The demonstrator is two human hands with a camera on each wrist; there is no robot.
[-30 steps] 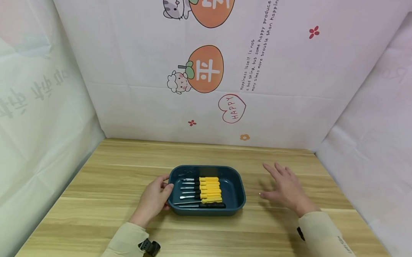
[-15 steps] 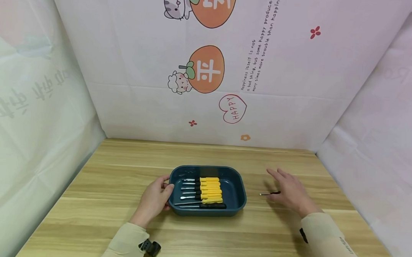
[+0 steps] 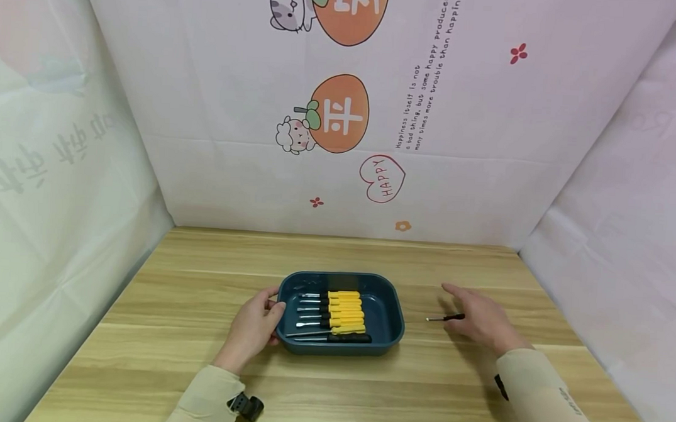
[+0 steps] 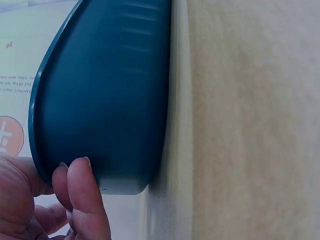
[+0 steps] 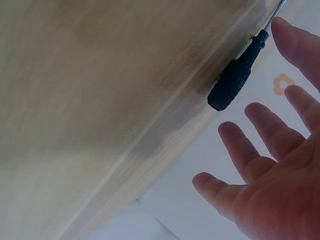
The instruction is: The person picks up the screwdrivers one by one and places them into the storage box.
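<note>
A dark teal tray (image 3: 388, 292) sits mid-table and holds several yellow-handled screwdrivers (image 3: 342, 312) and one black-handled one (image 3: 344, 338), laid in a row. My left hand (image 3: 251, 330) grips the tray's left rim; the left wrist view shows its fingers (image 4: 82, 200) curled against the tray's outer wall (image 4: 105, 95). A small black-handled screwdriver (image 3: 445, 317) lies on the table right of the tray. My right hand (image 3: 480, 318) hovers just over its handle end with fingers spread. In the right wrist view the black handle (image 5: 237, 77) lies just beyond the fingertips (image 5: 287, 32), untouched.
The wooden table (image 3: 330, 387) is enclosed by white printed cloth walls at the back (image 3: 342, 110), left and right. Both forearms wear beige sleeves (image 3: 534, 389); a black strap (image 3: 244, 406) sits on the left wrist.
My right hand has lowered and drawn back toward the small screwdriver, uncovering its shaft. The left hand and tray have stayed put.
</note>
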